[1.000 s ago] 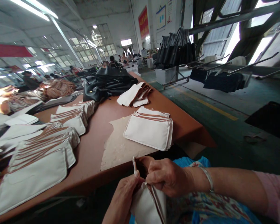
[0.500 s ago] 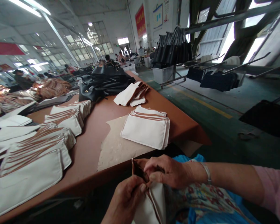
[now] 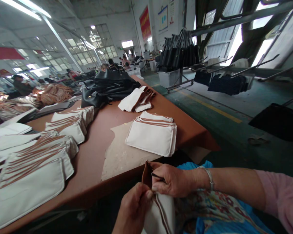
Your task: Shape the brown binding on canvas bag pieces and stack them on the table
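Observation:
Low in front of me, below the table edge, is a pouch piece (image 3: 161, 211) with a white outside and brown lining, its mouth partly spread. My left hand (image 3: 134, 206) pinches its edge between thumb and fingers. Close beside it, my right hand (image 3: 173, 180) is closed at the pouch's mouth, thumb against the rim. A thin dark thing (image 3: 157, 176) shows by the right hand's fingers; its kind I cannot make out. The brown lining (image 3: 146, 175) stands up in a point behind the hands.
On the brown-covered table (image 3: 100, 146) lie a stack of white pouches (image 3: 150, 136), folded pieces (image 3: 134, 99), and overlapping rows of white pouches (image 3: 36, 172) at left. Black bags (image 3: 109, 84) are heaped behind. A rack with hanging black bags (image 3: 178, 53) stands to the right.
Both hands have shifted slightly right with the pouch. The right fingers have curled in more at its mouth, the lining's corner stands more upright, and the thin dark thing now shows.

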`<state>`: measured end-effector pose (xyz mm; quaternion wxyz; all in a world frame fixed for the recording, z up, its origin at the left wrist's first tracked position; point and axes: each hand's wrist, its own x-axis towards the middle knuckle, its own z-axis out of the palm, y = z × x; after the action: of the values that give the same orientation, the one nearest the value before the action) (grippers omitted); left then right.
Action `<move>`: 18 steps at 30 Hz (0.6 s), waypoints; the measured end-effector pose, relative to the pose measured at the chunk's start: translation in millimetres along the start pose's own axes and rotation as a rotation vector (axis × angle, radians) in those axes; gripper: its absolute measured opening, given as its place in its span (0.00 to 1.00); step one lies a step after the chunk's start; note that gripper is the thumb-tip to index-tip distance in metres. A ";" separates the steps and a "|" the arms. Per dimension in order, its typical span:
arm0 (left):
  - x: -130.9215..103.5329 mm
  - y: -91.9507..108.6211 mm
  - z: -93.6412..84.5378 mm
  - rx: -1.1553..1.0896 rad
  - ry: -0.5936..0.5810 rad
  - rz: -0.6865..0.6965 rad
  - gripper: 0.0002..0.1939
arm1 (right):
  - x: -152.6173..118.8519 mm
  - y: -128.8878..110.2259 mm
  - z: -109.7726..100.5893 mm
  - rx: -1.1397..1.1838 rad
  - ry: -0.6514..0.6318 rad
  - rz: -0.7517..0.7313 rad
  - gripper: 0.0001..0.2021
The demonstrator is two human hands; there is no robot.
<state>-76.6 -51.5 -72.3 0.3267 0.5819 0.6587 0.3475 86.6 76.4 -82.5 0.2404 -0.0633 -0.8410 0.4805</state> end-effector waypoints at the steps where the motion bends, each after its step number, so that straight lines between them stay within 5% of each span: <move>1: 0.1 1.6 -0.2 -0.060 -0.019 -0.025 0.15 | -1.1 0.9 -0.1 0.060 -0.010 0.031 0.10; 6: 2.7 0.7 0.0 -0.144 -0.053 -0.050 0.16 | -1.7 8.7 -6.8 0.420 -0.181 0.295 0.17; 11: 6.4 -0.5 -5.6 -0.049 -0.089 -0.041 0.18 | -0.4 10.6 -8.7 0.359 -0.169 0.175 0.13; 18: 15.6 -5.3 -47.4 -0.047 -0.470 -0.121 0.18 | -3.7 13.7 -9.9 0.361 -0.110 0.254 0.12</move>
<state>-120.8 -40.1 -51.3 0.5048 0.5983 0.5900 0.1976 92.7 90.1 -91.1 0.1391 -0.0984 -0.7386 0.6523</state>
